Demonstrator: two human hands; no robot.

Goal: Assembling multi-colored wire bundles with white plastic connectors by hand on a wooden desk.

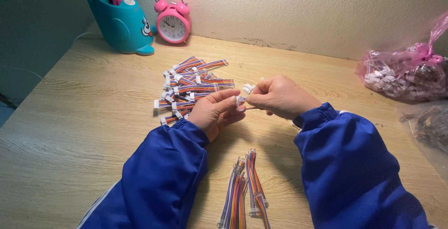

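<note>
A light wooden desk (70, 131) stretches beneath and all around the fingers. Beyond the fingertips rises a rough cream plaster wall (289, 10), cracked along its base; away to their left stands a teal wall (37, 24).

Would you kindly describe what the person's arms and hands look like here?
Both arms wear bright blue jacket sleeves with gathered elastic cuffs at the wrists. A pale stripe shows low on the left sleeve. The left hand and right hand are bare: no gloves, and no rings or watch visible.
</note>
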